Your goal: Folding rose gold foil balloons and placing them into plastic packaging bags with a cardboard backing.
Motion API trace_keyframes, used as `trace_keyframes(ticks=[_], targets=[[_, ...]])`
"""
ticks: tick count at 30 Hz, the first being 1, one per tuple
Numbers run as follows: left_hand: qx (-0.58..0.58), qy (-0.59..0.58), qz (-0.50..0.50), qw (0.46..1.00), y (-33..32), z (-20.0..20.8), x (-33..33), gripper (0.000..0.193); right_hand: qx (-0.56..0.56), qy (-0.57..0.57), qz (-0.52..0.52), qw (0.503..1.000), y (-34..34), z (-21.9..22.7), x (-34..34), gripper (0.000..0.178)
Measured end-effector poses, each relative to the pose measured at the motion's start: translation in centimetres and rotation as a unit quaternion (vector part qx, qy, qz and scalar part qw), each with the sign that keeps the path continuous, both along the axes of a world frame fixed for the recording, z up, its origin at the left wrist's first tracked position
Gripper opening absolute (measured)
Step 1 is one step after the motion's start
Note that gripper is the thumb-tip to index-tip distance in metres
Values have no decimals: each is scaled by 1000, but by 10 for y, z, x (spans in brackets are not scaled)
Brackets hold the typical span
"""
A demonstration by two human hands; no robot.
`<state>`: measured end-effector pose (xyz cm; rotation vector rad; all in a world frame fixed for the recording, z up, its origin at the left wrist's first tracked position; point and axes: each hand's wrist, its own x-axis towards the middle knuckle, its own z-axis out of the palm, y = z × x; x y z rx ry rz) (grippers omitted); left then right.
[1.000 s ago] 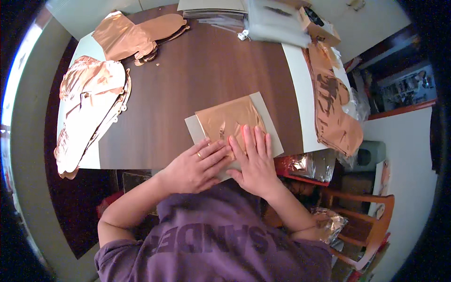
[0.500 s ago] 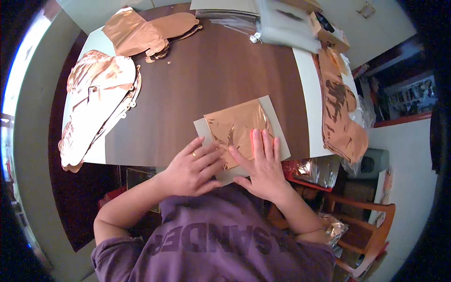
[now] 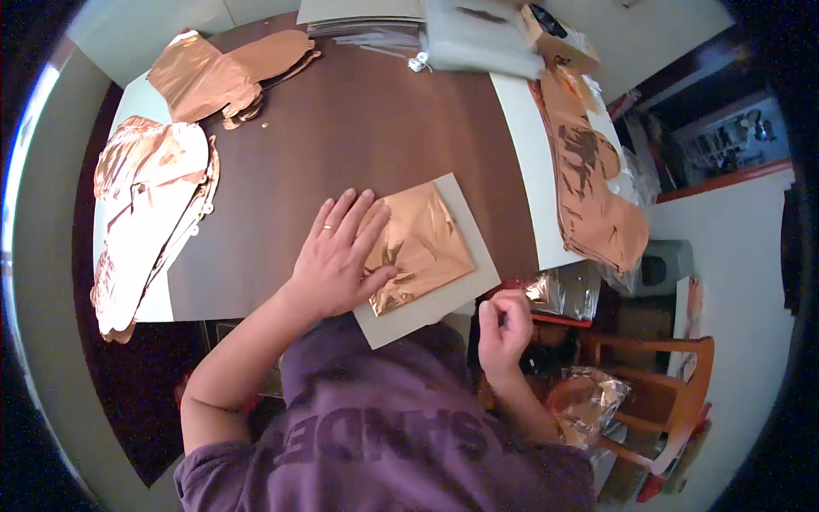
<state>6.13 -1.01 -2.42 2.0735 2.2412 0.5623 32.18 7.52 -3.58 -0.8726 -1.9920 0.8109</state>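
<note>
A folded piece of copper-coloured foil (image 3: 422, 247) lies on a grey card (image 3: 474, 260) at the table's near edge. The card sits at a slant, and its lower corner reaches past the edge toward my shirt. My left hand (image 3: 337, 247) rests flat on the foil's left side with its fingers stretched and a ring on one of them. My right hand (image 3: 505, 328) is off the foil, just right of the card's near corner and in front of the table edge. Its fingers are curled in, and nothing shows sticking out of them.
Flat copper foil shapes lie in stacks at the left (image 3: 153, 196), far left (image 3: 213, 77) and right (image 3: 593, 162). Grey cards (image 3: 363, 10) and clear plastic bags (image 3: 478, 38) are at the back. A wooden chair (image 3: 695, 384) stands at lower right.
My right hand has lifted off the foil, moved nearer to me and curled up. My left hand has moved onto the foil's left side and flattened. Foil and card are turned slightly.
</note>
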Motion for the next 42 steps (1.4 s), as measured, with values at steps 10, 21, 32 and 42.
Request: trace_keyframes(ticks=[10,21,32,42], targets=[[25,-10,-15,1000,-4,2,-2,73,-52,-96,23,994,39,42,-24,7],[17,-33,-99,994,-41,4,19,62,-331,-201,134,912,87,47,-45,24],[52,-90,-92,990,-43,0,17,60,-621,-241,134,734,112,61,-56,25],[51,-64,-98,992,-41,2,19,58,-561,-277,195,755,115,46,-57,25]])
